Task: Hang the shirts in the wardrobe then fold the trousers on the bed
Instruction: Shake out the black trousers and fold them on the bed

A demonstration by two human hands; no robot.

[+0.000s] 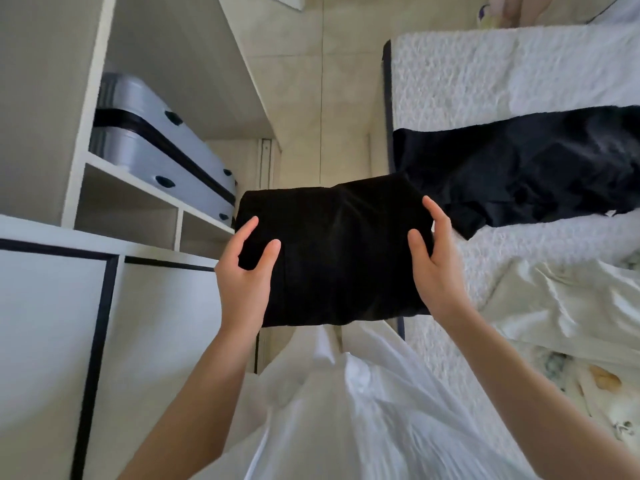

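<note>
Aloft, trousers (339, 251) between left hand (242, 282), right hand (437, 271)

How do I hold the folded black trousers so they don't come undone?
Hold the folded black trousers by their two short ends, one hand coming in from each side, as the left hand and right hand do now. It is a wide, soft bundle, so supporting both ends should keep the folds from slipping open.

Soft, even daylight fills the room with only faint shadows, the folded black cloth (332, 251) shows almost no detail, the white fabric (346, 420) at the bottom is overbright and blurred, and wide-angle distortion bends the edges of the wardrobe (86, 109).
</note>
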